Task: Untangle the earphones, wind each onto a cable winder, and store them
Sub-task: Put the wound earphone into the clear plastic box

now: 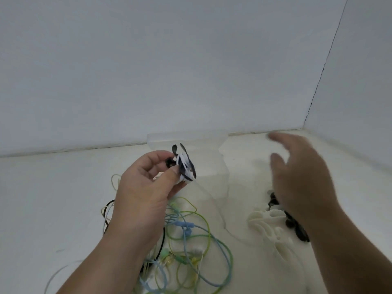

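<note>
I am holding up one white winder (186,168) in my left hand (144,187), with a dark earphone cord wound around it, and my thumb and forefinger are pinching it at its black earbud (169,162). My right hand (297,177) is hanging above the table with the fingers spread and loose, grasping nothing; it is blurred. Under this hand a heap of spare winders is lying, white ones (269,228) and black ones (294,227), and my wrist is covering part of them, so I cannot count them. Below my left hand the tangle of earphones (186,236) is lying on the table, and my forearm is hiding a part of it. I am seeing green, blue, yellow, black and white cords in it, but how many earphones there are I cannot tell. Behind the wound winder one clear plastic box (186,137) is standing near the wall. The table (53,198) is white, and two pale walls (169,60) are meeting in a corner at the right.
</note>
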The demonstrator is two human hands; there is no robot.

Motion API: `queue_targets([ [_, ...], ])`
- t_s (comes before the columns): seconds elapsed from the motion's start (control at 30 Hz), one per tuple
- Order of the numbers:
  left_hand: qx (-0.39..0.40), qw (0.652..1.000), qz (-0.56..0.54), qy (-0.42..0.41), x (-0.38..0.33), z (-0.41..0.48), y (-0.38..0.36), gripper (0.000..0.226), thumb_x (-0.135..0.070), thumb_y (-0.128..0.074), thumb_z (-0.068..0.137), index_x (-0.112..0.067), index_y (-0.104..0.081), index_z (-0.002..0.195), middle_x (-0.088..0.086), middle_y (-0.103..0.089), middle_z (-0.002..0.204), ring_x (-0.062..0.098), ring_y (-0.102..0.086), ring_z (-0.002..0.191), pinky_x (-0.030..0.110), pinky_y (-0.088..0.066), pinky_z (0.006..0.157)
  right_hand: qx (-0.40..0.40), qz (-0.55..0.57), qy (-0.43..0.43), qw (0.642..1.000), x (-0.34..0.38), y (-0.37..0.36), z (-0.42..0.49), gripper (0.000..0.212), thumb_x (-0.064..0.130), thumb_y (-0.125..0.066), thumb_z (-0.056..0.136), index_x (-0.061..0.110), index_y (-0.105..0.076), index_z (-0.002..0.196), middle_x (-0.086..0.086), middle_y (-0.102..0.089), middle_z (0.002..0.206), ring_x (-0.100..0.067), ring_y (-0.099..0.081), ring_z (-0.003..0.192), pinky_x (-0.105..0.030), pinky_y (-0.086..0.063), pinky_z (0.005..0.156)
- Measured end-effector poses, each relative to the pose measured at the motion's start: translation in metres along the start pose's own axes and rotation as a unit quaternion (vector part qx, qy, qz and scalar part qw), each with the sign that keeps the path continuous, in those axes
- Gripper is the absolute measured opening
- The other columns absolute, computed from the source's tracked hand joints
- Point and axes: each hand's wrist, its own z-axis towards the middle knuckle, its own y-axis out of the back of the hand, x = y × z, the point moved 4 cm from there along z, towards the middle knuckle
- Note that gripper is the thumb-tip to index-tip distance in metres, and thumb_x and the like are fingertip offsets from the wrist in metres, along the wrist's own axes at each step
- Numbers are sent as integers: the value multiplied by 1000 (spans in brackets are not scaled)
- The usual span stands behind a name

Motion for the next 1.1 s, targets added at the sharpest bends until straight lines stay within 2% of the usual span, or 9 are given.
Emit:
queue_targets([
  [0.1, 18, 1000, -5, -2, -2, -3, -3, 19, -11, -71, 75, -11, -67, 93, 36, -62, 106, 40, -70, 101, 30, -58, 73, 267, 223, -39, 937, 29, -29, -26, 29, 19, -60, 96, 30, -64, 123, 15, -74, 106, 7, -65, 97, -10, -45, 87],
  [0.17, 24, 1000, 2, -13, -4, -3, -4, 18, -11, -71, 76, -12, -67, 93, 34, -64, 105, 39, -71, 98, 32, -59, 74, 386, 248, -65, 886, 38, -44, -43, 23, 29, -59, 96, 32, -64, 118, 13, -77, 94, 6, -68, 90, -12, -45, 81],
  [0.27, 11, 999, 41, -33, -5, -3, -3, 15, 0, -67, 86, -13, -66, 92, 21, -71, 93, 32, -74, 89, 42, -61, 83, 347, 262, -85, 897, 37, -49, -45, 15, 23, -60, 96, 23, -74, 91, 5, -69, 61, -20, -64, 64, -32, -50, 75],
  [0.37, 6, 992, 113, -60, -6, -5, -2, 17, -4, -73, 85, -20, -68, 91, 5, -69, 79, 35, -73, 82, 50, -57, 89, 329, 239, -75, 910, 38, -48, -45, 24, 22, -59, 97, 21, -76, 81, 10, -51, 45, -10, -48, 48, -37, -59, 77],
  [0.43, 15, 988, 137, -73, -5, -7, -1, 19, -7, -74, 85, -23, -68, 92, 8, -67, 78, 45, -66, 72, 43, -52, 79, 343, 235, -63, 907, 42, -48, -47, 24, 22, -58, 97, 20, -76, 80, 13, -51, 42, -4, -46, 46, -32, -59, 78],
  [0.63, 28, 980, 169, -100, -10, -11, -4, 21, -1, -68, 87, -22, -66, 91, 24, -65, 83, 26, -55, 63, 17, -40, 51, 312, 252, -70, 913, 43, -45, -46, 31, 28, -60, 94, 16, -72, 68, 16, -51, 43, -1, -47, 43, -43, -58, 79],
  [0.8, 39, 970, 199, -133, -9, -12, -6, 24, 1, -70, 85, -21, -66, 91, 5, -69, 74, 21, -64, 66, 14, -47, 56, 327, 266, -53, 905, 48, -44, -47, 32, 24, -59, 95, 17, -72, 66, 18, -52, 43, 2, -49, 47, -26, -51, 67],
  [0.93, 59, 955, 246, -155, -10, -13, -8, 24, -4, -70, 84, -27, -67, 88, -8, -65, 68, 4, -58, 60, 11, -43, 57, 279, 297, -90, 909, 40, -40, -42, 31, 20, -62, 92, 13, -72, 64, 13, -45, 41, -2, -42, 42, -33, -55, 69],
  [1.1, 117, 950, 262, -123, -9, -15, -13, 25, -2, -71, 85, -27, -68, 87, -8, -73, 78, 9, -70, 72, 14, -51, 65, 230, 396, -163, 874, 27, -36, -32, 30, 9, -61, 91, 9, -69, 62, 1, -34, 46, -15, -32, 43, -29, -51, 66],
])
